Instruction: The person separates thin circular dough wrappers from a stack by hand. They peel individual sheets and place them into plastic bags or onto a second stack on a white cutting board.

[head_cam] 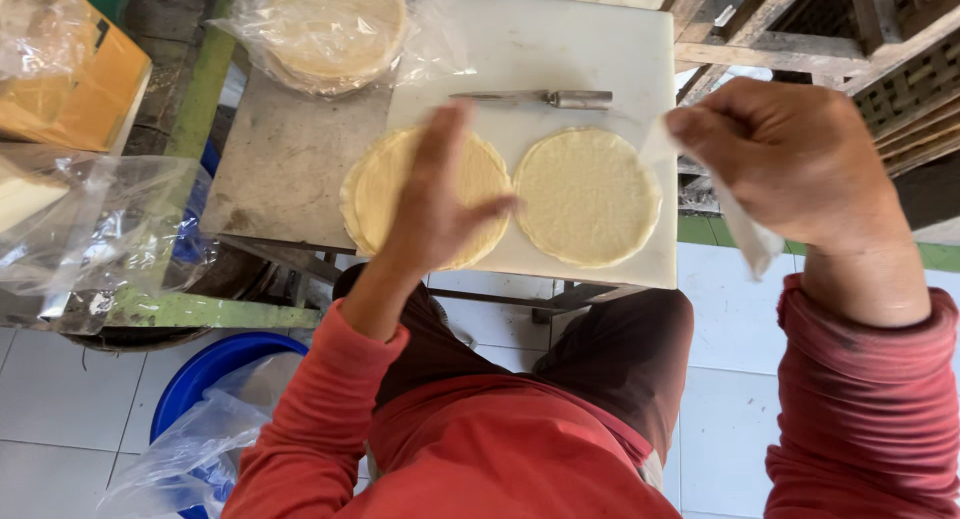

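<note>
The left hand hovers flat over a stack of pale round wafers, fingers stretched out together and thumb spread to the right; it is blurred, and whether the palm touches the top wafer cannot be told. It grips nothing. The stack lies at the left edge of a white board, partly overhanging onto the grey metal table beneath.

The right hand is raised off to the right of the board, fingers curled in, pinching a thin white sheet that hangs down from the fist past the board's right edge. The sheet looks like paper or film; which one cannot be told.

A single wafer lies flat on the board just beside the stack, the two nearly touching. Behind them, across the board, lies a metal knife with its handle to the right. At the far left corner of the table sits a clear bag holding more wafers.

To the left are a yellow box and loose clear plastic. Below, on the tiled floor, stands a blue tub with plastic inside. The person wears red sleeves and dark trousers
</note>
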